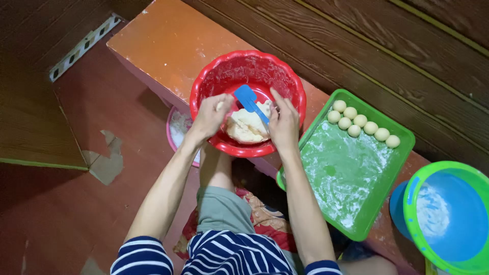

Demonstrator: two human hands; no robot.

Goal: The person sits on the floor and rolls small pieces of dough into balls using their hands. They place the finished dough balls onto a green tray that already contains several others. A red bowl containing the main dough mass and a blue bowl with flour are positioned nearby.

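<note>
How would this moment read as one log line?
left hand: pinching dough bit | right hand: over dough by blue spatula | red bowl | green tray: dough balls

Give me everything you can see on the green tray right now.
The green tray is a rectangular plastic tray with a raised rim, sitting tilted on the orange bench, right of the red bowl. Its floor is dusted with white flour. Eight small dough balls sit in two rows at its far corner. Neither hand touches it; the right forearm passes along its near-left edge.
</note>
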